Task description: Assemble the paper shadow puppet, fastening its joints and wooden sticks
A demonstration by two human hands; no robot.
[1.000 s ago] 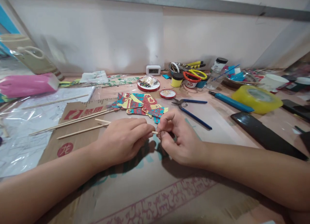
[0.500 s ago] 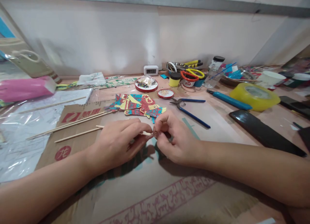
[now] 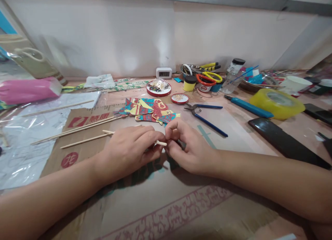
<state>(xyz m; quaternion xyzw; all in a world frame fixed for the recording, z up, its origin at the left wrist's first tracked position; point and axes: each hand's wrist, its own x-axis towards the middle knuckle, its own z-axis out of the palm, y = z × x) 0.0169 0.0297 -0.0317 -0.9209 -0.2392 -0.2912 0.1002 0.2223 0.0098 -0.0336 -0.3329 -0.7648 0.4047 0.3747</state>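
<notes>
My left hand [image 3: 132, 144] is closed around a thin wooden stick [image 3: 161, 143], whose pale end pokes out between thumb and forefinger. Close against that end, my right hand [image 3: 188, 146] pinches with thumb and forefinger; whatever lies between those fingertips is too small or hidden to name. Just beyond the hands lies a jointed paper figure [image 3: 155, 110] in red, yellow and blue, held together with small round fasteners. Two long wooden sticks [image 3: 77, 129] reach from it to the left. Another stick [image 3: 83, 141] runs toward my left hand and passes out of sight behind it.
Blue-handled pliers [image 3: 207, 120] lie open beyond my right hand. Behind are a lid of beads [image 3: 158, 88], a smaller lid [image 3: 180, 98], a clock [image 3: 164, 73] and scissors [image 3: 206, 79]. At right are a blue cutter [image 3: 250, 107], yellow tape [image 3: 277, 105] and a black slab [image 3: 287, 143]. Cardboard [image 3: 59, 150] lies left.
The stick's end now shows more plainly, angled slightly down toward my right fingers. Both hands stay close together in nearly the same place. The whole view has shifted a little.
</notes>
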